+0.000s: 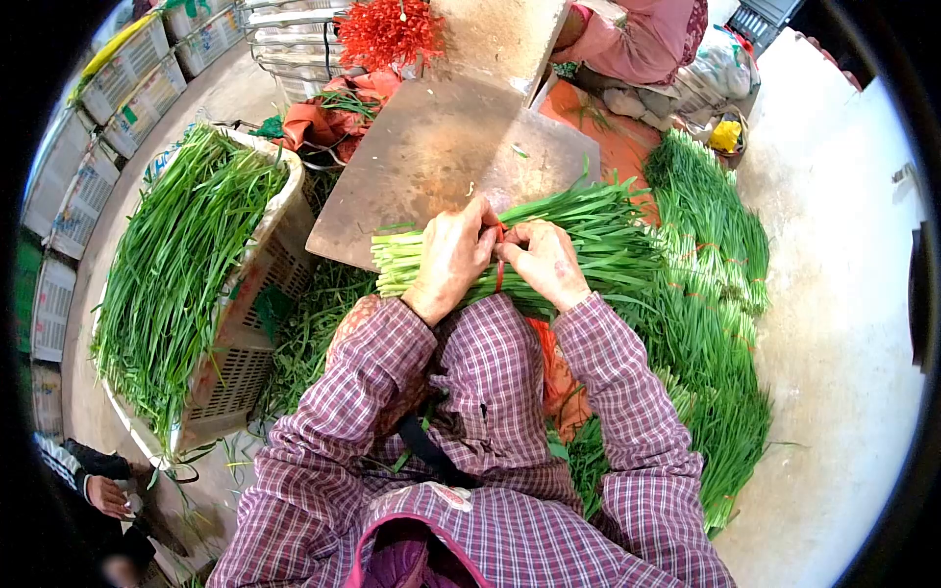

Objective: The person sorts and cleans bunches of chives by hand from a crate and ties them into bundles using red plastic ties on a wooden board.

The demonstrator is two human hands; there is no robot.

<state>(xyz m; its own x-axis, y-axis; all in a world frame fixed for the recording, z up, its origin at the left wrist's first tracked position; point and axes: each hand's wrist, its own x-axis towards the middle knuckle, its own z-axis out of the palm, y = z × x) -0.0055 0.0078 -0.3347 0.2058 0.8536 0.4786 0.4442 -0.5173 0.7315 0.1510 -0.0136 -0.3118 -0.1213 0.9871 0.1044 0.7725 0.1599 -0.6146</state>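
Note:
A thick bunch of garlic chives lies across my lap, its pale cut stems to the left and its green leaves to the right. Round its middle runs a red tie. My left hand rests over the stems with its fingers closed, pinching the tie at the top of the bunch. From the other side, my right hand pinches the same tie, thumb and fingertips together. The fingertips of both hands almost meet, and they partly hide where the tie ends cross.
A white crate heaped with loose chives stands at left. Ahead is a brown board, with red ties beyond. Tied bunches lie along the right. Another person sits at the far side; a person's hand shows lower left.

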